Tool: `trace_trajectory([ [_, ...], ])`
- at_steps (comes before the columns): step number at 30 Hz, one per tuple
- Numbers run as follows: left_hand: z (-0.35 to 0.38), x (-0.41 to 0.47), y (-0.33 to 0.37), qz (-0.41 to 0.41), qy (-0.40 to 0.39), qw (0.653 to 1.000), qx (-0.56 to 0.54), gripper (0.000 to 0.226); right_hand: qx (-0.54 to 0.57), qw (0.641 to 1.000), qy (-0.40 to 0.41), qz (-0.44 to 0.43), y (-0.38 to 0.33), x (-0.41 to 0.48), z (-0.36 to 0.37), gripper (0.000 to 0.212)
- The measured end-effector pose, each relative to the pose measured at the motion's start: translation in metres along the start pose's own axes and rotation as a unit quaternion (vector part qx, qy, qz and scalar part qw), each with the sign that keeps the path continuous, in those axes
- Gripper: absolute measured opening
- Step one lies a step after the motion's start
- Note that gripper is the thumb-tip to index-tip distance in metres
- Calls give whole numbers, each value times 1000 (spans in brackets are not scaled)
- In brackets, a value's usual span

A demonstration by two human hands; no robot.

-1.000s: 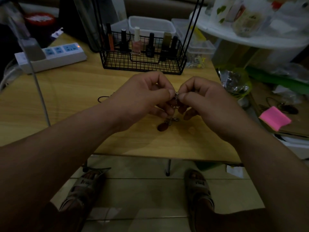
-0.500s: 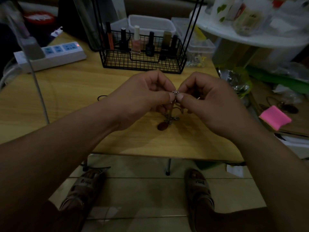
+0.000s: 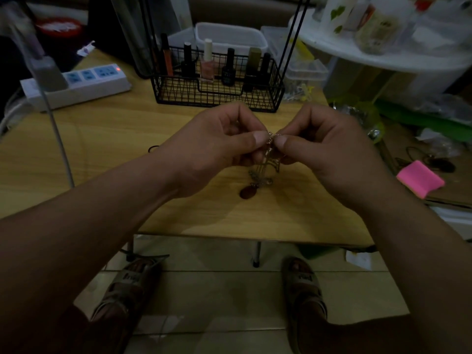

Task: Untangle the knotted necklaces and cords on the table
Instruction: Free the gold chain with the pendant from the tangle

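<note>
Fingers (image 3: 258, 139) first, working left to right.

Your left hand (image 3: 212, 146): thumb and forefinger pinch the necklace (image 3: 267, 159) at its knot (image 3: 272, 135); the other fingers are curled underneath.

Knot: a small bright snarl of fine chain, held up off the surface (image 3: 115, 139), right between your two thumb tips.

Your right hand (image 3: 329, 152): the same pinch, with the thumb tip just beside the left one, gripping the far side of the snarl.

Below the pinch, several thin strands hang down to a dark oval pendant (image 3: 247, 193). You cannot tell from here whether it rests on the surface or hangs just clear.

A loop of black cord (image 3: 153, 148) lies on the surface behind your left wrist, mostly hidden and not in hand.

Handling, as a judgement:
- The chain looks very light, limp and fine, so it is likely to slip between fingertips and kink or snap if yanked.
- The pendant is the only real weight, and its pull probably tightens the snarl.
- Take hold of the slack loops at the edge of the knot, not the tight core.
- Tease the loops outward in small moves.
- Resting the pendant on the surface would ease the load.
</note>
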State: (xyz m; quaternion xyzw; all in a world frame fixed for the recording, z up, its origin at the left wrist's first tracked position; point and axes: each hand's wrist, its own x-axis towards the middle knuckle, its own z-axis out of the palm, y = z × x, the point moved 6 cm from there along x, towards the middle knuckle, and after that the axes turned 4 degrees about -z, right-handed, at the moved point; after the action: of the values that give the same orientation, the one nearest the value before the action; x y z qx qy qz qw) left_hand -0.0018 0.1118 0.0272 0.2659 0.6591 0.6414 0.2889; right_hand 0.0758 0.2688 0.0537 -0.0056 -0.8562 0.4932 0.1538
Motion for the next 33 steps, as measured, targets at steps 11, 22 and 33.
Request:
trace_trajectory([
  [11,0,2,-2,2,-11,1000,-18,13,165,982,-60,71,7,2,14,20],
  [22,-3,-1,3,52,13,984,168,28,58,993,-86,57,2,-3,16,8],
  [33,2,-2,2,35,-12,990,135,24,99,990,-65,71,3,-1,23,8],
])
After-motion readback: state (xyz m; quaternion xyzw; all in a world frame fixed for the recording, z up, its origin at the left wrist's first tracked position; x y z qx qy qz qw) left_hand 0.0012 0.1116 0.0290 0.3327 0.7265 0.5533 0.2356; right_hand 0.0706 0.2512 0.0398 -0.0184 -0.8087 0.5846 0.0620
